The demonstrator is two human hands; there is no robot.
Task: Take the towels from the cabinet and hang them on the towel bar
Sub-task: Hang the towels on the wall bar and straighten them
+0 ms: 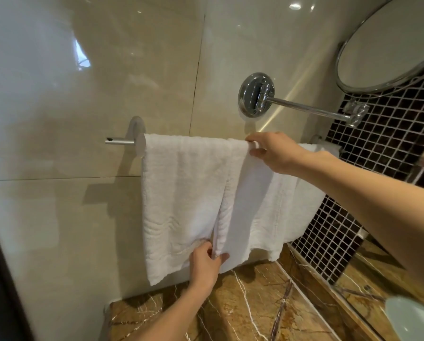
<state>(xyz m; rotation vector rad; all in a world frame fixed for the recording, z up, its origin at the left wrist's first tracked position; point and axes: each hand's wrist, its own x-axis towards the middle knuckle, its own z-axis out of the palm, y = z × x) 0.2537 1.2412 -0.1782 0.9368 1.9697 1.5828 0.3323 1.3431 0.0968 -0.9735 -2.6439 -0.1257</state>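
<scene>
Two white towels hang side by side over the towel bar (122, 141) on the beige tiled wall. The left towel (181, 193) covers the bar from its left mount to the middle. The right towel (262, 205) overlaps it slightly and reaches toward the right mount. My right hand (272, 151) pinches the top fold of the right towel at the bar. My left hand (206, 262) pinches the lower left edge of the right towel, where the two towels meet. The cabinet is out of view.
A chrome swing arm (304, 107) with its round wall mount (255, 94) juts out just above the bar and carries a round mirror (388, 45). Below lies a brown marble counter (243, 303). A dark mosaic wall (378, 134) and a basin edge (412, 318) are at the right.
</scene>
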